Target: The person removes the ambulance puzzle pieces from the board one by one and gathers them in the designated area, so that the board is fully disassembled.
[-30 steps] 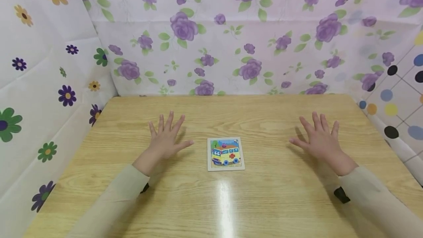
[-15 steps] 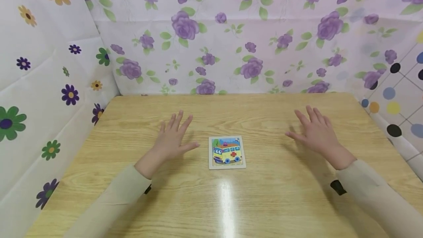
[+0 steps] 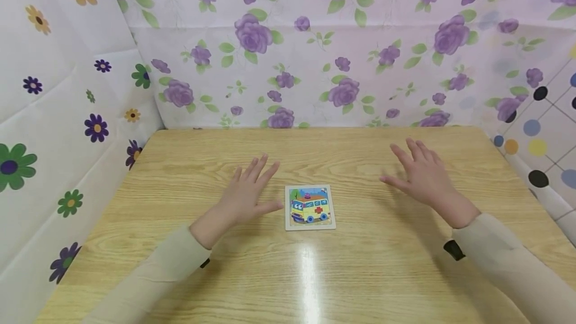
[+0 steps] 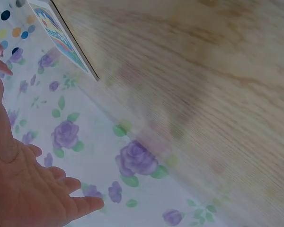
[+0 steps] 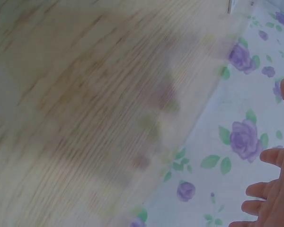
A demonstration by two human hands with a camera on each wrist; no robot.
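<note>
A wooden table spreads before me, hemmed in on three sides by sheets. The back sheet carries purple roses and green leaves, the left sheet has orange, green and purple flowers, and the right sheet shows coloured dots joined by thin lines. A bright streak of reflected light runs down the wood toward me. My beige sleeves reach in from both lower corners, and a small black piece shows beneath my right cuff.

Near the middle of the table lies a square white frame, flat between my hands. Inside its rim sits a picture of a yellow ambulance with eyes, blue wheels and a red cross.

My left hand is spread, its thumb tip just beside the frame's left edge; whether they touch, I can't tell. My right hand is spread too, well apart from the frame, its shadow on the wood below.
</note>
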